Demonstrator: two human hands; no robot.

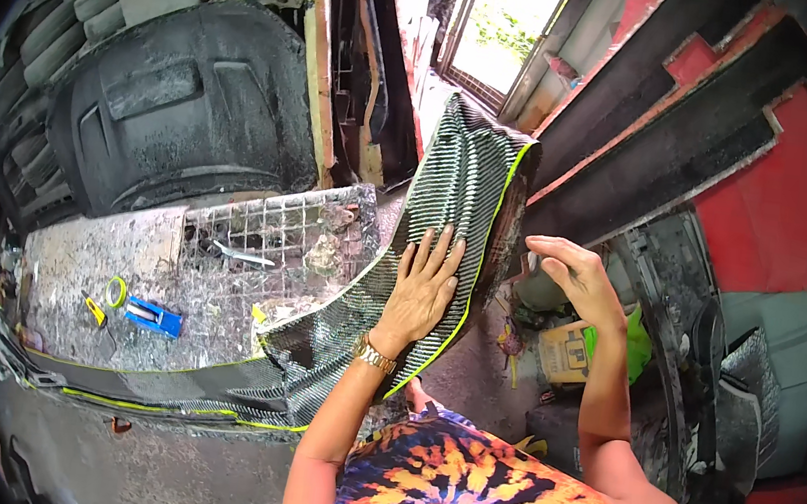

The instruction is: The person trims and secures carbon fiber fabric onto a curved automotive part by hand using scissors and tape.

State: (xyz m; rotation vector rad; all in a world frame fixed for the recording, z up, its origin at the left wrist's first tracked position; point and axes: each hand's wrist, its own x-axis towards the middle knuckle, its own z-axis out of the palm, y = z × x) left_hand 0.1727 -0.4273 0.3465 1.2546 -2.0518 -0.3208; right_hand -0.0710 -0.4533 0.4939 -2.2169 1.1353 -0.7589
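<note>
Four fingers of the left hand (427, 280) lie flat and slightly spread on the dark woven cloth (459, 183), palm down, fingertips pointing away from the wearer; from my station I see it pinching nothing. The right hand (574, 276) is raised just to the right of the cloth, fingers nearly together, thumb apart, and I see nothing in it.

The cloth sits in front of the wearer, its far end toward the bright doorway (502, 22). I read its long axis as running from there back toward the wearer, then curving left along the near edge of the worktable (101, 250). Its surface is glossy and finely ribbed, with pale bands and soft ripples, and puckered folds at the bend. A thin yellow-green edging (509, 186) follows its right side.

On the rough, spattered tabletop I make out a metal grid (271, 221), a pale-handled tool (242, 254), a blue tape dispenser (153, 317), a round yellow-green tape roll (116, 292) and a yellow cutter (94, 311). Farther out, I have a dull black moulded panel (184, 114) with recessed vents behind the table, and a smooth red panel (782, 208) at right.
</note>
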